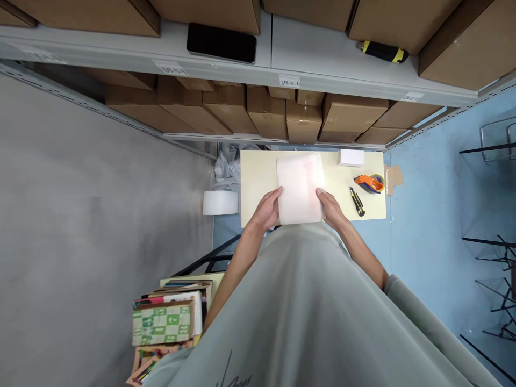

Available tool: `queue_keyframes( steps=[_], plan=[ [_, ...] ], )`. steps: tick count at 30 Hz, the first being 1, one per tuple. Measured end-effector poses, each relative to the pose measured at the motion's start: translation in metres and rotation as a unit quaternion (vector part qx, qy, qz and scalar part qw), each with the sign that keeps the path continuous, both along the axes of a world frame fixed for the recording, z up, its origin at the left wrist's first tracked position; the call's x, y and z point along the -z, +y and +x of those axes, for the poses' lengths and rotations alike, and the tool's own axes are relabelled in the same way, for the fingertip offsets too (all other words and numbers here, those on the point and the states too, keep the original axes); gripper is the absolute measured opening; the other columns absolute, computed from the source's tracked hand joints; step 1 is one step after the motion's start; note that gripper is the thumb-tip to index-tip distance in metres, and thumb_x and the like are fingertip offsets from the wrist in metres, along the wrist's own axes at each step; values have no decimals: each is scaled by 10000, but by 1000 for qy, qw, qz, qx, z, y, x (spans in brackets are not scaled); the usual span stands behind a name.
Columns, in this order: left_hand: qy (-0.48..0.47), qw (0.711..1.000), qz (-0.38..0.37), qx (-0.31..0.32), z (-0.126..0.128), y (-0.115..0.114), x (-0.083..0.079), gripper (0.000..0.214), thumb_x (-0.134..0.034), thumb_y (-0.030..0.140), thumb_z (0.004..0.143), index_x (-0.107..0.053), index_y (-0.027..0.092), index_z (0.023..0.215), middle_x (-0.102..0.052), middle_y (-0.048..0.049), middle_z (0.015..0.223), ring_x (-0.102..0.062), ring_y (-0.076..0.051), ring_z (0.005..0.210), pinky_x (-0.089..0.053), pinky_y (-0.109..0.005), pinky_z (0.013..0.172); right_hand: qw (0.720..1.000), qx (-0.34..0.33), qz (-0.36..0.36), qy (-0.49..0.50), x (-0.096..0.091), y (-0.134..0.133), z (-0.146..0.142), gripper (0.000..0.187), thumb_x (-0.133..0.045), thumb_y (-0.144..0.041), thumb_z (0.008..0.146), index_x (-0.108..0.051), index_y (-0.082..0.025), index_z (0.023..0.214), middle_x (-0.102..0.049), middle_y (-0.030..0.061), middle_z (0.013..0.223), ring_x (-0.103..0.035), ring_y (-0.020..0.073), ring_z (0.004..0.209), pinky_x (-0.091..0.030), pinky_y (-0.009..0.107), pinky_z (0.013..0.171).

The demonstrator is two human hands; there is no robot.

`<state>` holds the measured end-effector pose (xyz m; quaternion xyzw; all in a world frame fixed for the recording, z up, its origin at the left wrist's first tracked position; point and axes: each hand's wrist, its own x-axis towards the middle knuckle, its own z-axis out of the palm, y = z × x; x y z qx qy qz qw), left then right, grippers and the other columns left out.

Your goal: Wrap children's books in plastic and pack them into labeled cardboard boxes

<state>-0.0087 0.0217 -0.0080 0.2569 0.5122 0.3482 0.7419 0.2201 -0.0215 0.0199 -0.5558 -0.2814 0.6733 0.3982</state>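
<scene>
A white box [351, 157] stood by the far edge of the tabletop [258, 166], toward the right; an orange tape dispenser [368, 184] lay near the right edge, with a black-and-yellow cutter [357, 202] just beside it. The left hand [267, 208] and the right hand [329, 207] grasped opposite sides of a white packet [300, 188], each grip with its thumb on top. The packet was over the middle of the tabletop, hiding that part; whether it touched could not be told.

Past the left edge were crumpled wrapping [228, 167] and a white roll [220, 203]; past the right, brown cardboard [394, 178]. The cream tabletop stood before a gray shelf unit [314, 45] loaded with brown boxes [304, 122], where a black phone [221, 43] lay. A gray wall [100, 215] rose on the left, near piled books [163, 322]; blue floor [423, 226] spread rightward.
</scene>
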Motion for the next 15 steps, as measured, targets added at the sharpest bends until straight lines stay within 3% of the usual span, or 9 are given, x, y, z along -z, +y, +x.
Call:
queue_keyframes(
  steps=[2,6,8,12,15],
  plan=[
    [-39,999,-10,1,-2,-2,-4,499,-897,587,889,-832,139,1100,-878,-175,1161,-796,-400,1311,-661,-533,1159,1000,-3,1,-8,0,1,3,773,-699,-943,905,-844,-243,1200,-867,112,1135,-764,383,1309,-679,530,1073],
    [-54,998,10,-12,-1,-4,-15,583,-998,565,798,-837,150,1174,-883,-159,1206,-801,-388,1313,-659,-522,1167,998,-14,34,-54,2,6,10,735,-707,-917,919,-847,-232,1147,-869,97,1114,-770,368,1243,-658,528,1089],
    [-40,999,24,-28,-1,-4,-20,653,-1027,585,761,-831,150,1207,-879,-169,1238,-801,-393,1313,-663,-526,1157,993,-9,52,-103,3,10,14,712,-738,-881,906,-837,-228,1173,-861,99,1195,-767,343,1211,-650,512,1078],
    [7,995,51,-83,0,-2,-24,752,-1060,623,693,-819,145,1222,-874,-190,1256,-824,-383,1246,-684,-501,1089,961,70,107,-245,-5,16,19,647,-758,-759,926,-781,-237,1307,-773,152,1455,-726,312,1281,-652,458,1020],
    [50,989,81,-114,3,0,-24,758,-1062,638,671,-811,153,1196,-876,-180,1249,-836,-363,1195,-690,-482,1044,957,56,146,-246,-16,19,12,526,-694,-686,1004,-772,-252,1291,-765,151,1451,-743,289,1238,-657,449,1009]
  ],
)
